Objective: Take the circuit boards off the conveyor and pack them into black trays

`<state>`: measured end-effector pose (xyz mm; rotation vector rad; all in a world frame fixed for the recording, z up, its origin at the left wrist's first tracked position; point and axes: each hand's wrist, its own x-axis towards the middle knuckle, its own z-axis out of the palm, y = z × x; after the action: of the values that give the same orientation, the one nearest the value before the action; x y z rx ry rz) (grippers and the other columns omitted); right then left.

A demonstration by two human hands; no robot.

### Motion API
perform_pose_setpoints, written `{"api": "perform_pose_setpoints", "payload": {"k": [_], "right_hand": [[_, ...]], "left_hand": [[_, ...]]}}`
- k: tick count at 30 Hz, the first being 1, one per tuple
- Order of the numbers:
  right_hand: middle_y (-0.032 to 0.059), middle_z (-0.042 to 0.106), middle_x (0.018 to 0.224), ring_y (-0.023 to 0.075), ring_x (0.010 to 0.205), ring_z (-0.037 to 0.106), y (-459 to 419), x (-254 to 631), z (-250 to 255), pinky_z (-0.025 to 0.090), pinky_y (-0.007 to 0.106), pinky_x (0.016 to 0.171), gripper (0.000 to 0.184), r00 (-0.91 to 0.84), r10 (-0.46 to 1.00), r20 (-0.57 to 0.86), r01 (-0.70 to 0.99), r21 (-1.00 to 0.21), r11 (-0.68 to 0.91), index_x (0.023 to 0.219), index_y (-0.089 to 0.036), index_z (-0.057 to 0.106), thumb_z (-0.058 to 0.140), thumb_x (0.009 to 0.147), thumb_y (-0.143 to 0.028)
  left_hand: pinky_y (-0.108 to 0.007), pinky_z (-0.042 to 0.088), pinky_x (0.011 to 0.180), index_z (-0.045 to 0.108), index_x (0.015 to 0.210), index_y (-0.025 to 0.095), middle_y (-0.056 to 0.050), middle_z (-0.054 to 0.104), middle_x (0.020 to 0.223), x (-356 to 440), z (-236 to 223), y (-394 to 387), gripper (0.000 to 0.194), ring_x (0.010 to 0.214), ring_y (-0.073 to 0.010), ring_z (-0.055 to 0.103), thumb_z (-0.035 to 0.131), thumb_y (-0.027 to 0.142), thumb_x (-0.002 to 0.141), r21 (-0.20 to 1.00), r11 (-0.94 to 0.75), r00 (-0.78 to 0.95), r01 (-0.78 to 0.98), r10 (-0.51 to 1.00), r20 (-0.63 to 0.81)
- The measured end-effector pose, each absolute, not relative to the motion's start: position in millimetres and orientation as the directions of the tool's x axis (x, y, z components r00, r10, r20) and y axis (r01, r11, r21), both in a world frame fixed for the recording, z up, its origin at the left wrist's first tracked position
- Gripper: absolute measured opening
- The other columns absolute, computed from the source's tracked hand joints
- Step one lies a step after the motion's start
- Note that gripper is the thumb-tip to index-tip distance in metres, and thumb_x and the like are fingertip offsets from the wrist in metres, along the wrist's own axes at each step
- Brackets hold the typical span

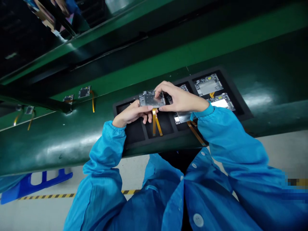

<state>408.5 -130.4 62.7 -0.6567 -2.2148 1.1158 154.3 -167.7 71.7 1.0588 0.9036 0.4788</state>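
Observation:
Between my two hands is a circuit board with a silvery metal plate, raised over a black compartment tray. My left hand grips its left side, thumb along the lower edge and fingers underneath. At the right edge, my right hand pinches the board, its index finger bent onto the upper face and thumb at the lower corner. Two orange flex cables hang below the board. Under my right wrist, another board lies in the tray, partly hidden. More boards fill the tray's right compartment.
The tray rests on a green work surface. Further left, several small boards with orange cables lie along a green strip. A dark bar crosses at left. A blue plastic stool stands on the floor. Another person's hands show at top left.

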Motion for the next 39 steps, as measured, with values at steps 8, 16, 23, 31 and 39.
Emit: {"api": "perform_pose_setpoints", "payload": {"k": [8,16,23,31,39], "right_hand": [[0.0082,0.067,0.118,0.033,0.121,0.049,-138,411,58,0.033,0.052,0.116,0.038,-0.897,0.437,0.066,0.225,-0.783,0.58,0.113,-0.025,0.066,0.08,0.088,-0.05],[0.0096,0.066,0.12,0.0363,0.123,0.047,-145,410,51,0.028,0.058,0.12,0.039,-0.92,0.392,0.004,0.278,-0.698,0.66,0.117,-0.028,0.068,0.08,0.085,-0.046],[0.0086,0.061,0.12,0.0352,0.125,0.05,-146,405,45,0.021,0.063,0.125,0.04,-0.922,0.386,0.026,0.276,-0.654,0.704,0.115,-0.026,0.07,0.083,0.083,-0.046],[0.0081,0.067,0.109,0.036,0.118,0.058,-147,401,27,0.02,0.07,0.127,0.037,-0.916,0.386,0.113,0.237,-0.624,0.745,0.114,-0.027,0.073,0.079,0.085,-0.049],[0.0102,0.073,0.107,0.032,0.105,0.067,-143,396,31,0.032,0.058,0.12,0.021,-0.874,0.467,0.133,0.3,-0.608,0.735,0.104,-0.025,0.07,0.062,0.097,-0.043]], "left_hand": [[-0.034,0.067,0.08,0.074,0.123,0.014,-0.019,0.076,0.127,156,74,-249,0.041,0.097,-0.0256,0.079,0.083,0.04,0.092,0.67,0.731,0.683,-0.126,0.554,-0.476],[-0.037,0.064,0.088,0.073,0.134,0.024,-0.015,0.068,0.145,182,70,-307,0.044,0.097,-0.0223,0.077,0.08,0.033,0.091,0.542,0.737,0.566,-0.402,0.666,-0.485],[-0.039,0.063,0.086,0.068,0.144,0.026,-0.016,0.07,0.14,182,78,-331,0.056,0.093,-0.0242,0.077,0.08,0.039,0.091,0.629,0.69,0.57,-0.358,0.695,-0.439],[-0.038,0.06,0.069,0.073,0.078,0.02,-0.01,0.07,0.08,103,111,-302,0.048,0.067,-0.0219,0.069,0.085,0.067,0.08,0.975,0.22,0.396,-0.021,0.897,-0.194],[-0.025,0.054,0.087,0.061,0.101,0.018,-0.008,0.071,0.108,-21,91,-172,0.011,0.101,-0.0164,0.067,0.067,0.022,0.093,0.792,0.366,-0.603,0.489,0.798,0.004]]}}
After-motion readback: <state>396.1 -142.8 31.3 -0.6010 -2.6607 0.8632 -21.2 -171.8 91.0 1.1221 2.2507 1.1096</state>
